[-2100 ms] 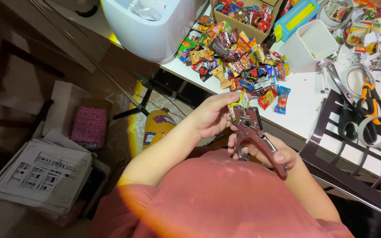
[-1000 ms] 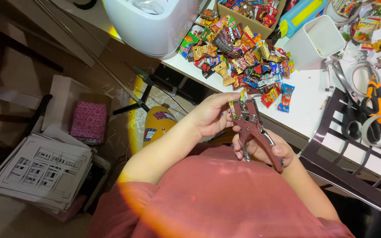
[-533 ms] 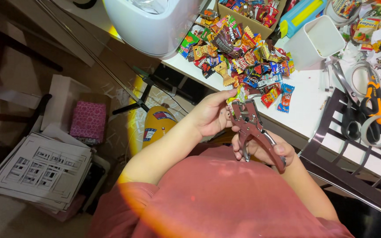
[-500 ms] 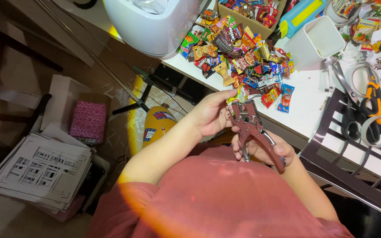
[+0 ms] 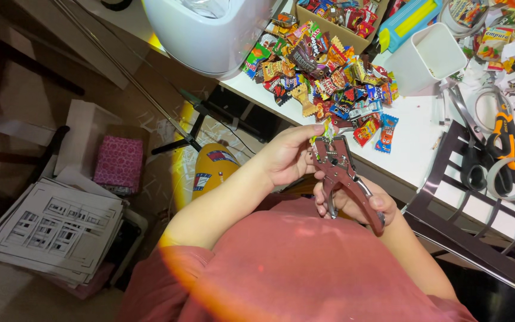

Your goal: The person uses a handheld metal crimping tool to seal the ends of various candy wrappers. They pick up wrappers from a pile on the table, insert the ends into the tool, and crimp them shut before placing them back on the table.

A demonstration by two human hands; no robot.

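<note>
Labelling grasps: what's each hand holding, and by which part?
Right hand grips the reddish-brown metal plier-type punch by its handles. Left hand pinches a small yellow-green wrapper piece at the punch's head.

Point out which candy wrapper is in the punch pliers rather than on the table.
The small yellow-green wrapper, pinched by the left hand in the pliers; the other wrappers lie heaped on the table.

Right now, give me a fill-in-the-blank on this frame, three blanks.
1. The right hand grips the handles of a reddish-brown ____.
2. The left hand pinches a small yellow-green wrapper at the tool's ____.
3. The candy pile lies on the white ____.

Missing words: punch pliers; head; table.
</note>
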